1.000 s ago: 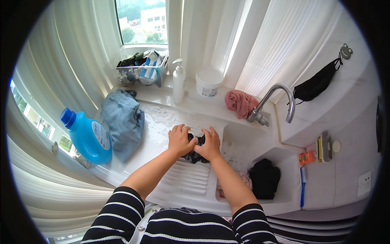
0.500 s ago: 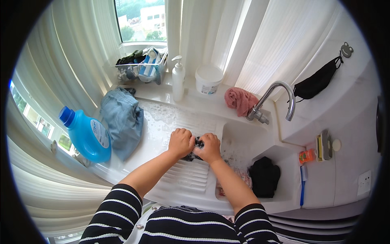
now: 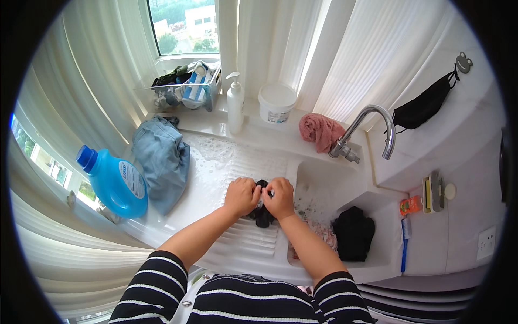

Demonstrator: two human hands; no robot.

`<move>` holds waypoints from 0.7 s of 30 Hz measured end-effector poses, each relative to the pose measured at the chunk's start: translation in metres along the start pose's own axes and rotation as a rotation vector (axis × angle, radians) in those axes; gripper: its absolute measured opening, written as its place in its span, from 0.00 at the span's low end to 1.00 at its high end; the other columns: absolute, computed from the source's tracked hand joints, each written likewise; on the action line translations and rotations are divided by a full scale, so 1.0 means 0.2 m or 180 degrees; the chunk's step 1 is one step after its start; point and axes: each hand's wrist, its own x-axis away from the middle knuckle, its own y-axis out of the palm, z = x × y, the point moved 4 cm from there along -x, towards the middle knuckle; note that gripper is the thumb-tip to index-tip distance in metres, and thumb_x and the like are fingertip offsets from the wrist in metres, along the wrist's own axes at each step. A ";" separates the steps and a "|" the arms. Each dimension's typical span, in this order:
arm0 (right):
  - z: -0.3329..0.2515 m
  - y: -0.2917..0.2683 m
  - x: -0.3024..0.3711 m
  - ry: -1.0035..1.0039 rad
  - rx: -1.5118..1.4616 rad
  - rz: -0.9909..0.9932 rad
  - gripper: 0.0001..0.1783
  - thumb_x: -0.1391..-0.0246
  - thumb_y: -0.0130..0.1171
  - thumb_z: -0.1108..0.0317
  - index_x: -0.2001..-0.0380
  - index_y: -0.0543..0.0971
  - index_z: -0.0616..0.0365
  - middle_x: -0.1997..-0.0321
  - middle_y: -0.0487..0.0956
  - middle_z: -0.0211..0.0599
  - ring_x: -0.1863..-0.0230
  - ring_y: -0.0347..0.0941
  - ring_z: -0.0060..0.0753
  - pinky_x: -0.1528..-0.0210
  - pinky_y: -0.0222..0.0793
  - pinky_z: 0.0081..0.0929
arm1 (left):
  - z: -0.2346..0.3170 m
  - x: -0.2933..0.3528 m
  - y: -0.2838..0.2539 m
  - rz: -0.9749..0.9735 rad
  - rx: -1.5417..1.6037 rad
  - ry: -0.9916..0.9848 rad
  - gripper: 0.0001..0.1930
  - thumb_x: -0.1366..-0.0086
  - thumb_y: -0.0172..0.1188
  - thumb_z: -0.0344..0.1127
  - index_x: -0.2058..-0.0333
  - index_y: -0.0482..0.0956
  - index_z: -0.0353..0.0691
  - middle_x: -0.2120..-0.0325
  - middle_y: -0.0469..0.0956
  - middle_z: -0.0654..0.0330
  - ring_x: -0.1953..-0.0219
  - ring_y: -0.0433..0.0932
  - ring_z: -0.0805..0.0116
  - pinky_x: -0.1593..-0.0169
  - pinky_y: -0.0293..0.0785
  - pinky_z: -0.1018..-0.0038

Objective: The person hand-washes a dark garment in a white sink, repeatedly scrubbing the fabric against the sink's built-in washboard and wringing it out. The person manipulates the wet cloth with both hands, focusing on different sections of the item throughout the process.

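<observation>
A small, wet black cloth (image 3: 263, 217) is bunched between my two hands over the ribbed washboard (image 3: 249, 240) of the white sink unit; its exact kind is not clear. My left hand (image 3: 240, 196) grips it from one side with curled fingers. From the other side my right hand (image 3: 279, 198) pinches it, knuckles up, close to the left. The cloth's lower end hangs down onto the ridges. To the right, the sink basin (image 3: 324, 178) contains a folded black garment (image 3: 353, 235) and a pink patterned cloth (image 3: 322, 236), partly hidden by my right forearm.
Blue jeans-like fabric (image 3: 162, 156) and a blue detergent bottle (image 3: 120, 183) are at the left. Along the back stand a pump bottle (image 3: 235, 108), a white tub (image 3: 277, 105), a pink towel (image 3: 320, 131) and the curved faucet (image 3: 372, 113). A blue brush (image 3: 404, 245) hangs at the right.
Both hands stay close together on the washboard, and the right has shifted slightly. The black cloth now shows more, its lower end lying further down between them.
</observation>
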 end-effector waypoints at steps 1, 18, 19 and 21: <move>0.01 0.00 -0.07 0.0200 0.0214 0.0445 0.17 0.60 0.68 0.64 0.64 0.77 0.52 0.54 0.75 0.41 0.48 0.69 0.50 0.46 0.63 0.44 | 0.03 -0.06 -0.03 0.0503 -0.0068 0.0063 0.12 0.40 0.61 0.43 0.68 0.79 0.40 0.60 0.76 0.53 0.53 0.72 0.51 0.50 0.65 0.57; -0.04 0.01 -0.03 -0.0007 0.0727 -0.0335 0.30 0.68 0.69 0.67 0.55 0.74 0.52 0.48 0.71 0.47 0.44 0.66 0.53 0.44 0.61 0.50 | 0.01 -0.11 -0.08 0.0945 -0.0282 0.0437 0.16 0.40 0.64 0.48 0.74 0.79 0.40 0.70 0.77 0.54 0.62 0.73 0.49 0.59 0.68 0.58; -0.04 0.03 -0.04 -0.0032 0.0752 -0.0238 0.30 0.67 0.68 0.66 0.54 0.74 0.54 0.46 0.71 0.48 0.43 0.65 0.54 0.43 0.60 0.50 | 0.01 -0.14 -0.08 0.1052 -0.0304 0.0188 0.16 0.40 0.63 0.48 0.73 0.80 0.40 0.67 0.78 0.54 0.60 0.73 0.49 0.56 0.68 0.57; -0.09 0.01 -0.03 -0.0152 0.0611 -0.0210 0.31 0.67 0.68 0.64 0.53 0.74 0.55 0.42 0.69 0.48 0.39 0.62 0.56 0.39 0.58 0.51 | 0.01 -0.12 -0.10 0.1019 -0.0179 -0.0116 0.16 0.39 0.62 0.49 0.70 0.82 0.42 0.61 0.79 0.52 0.54 0.73 0.48 0.51 0.67 0.55</move>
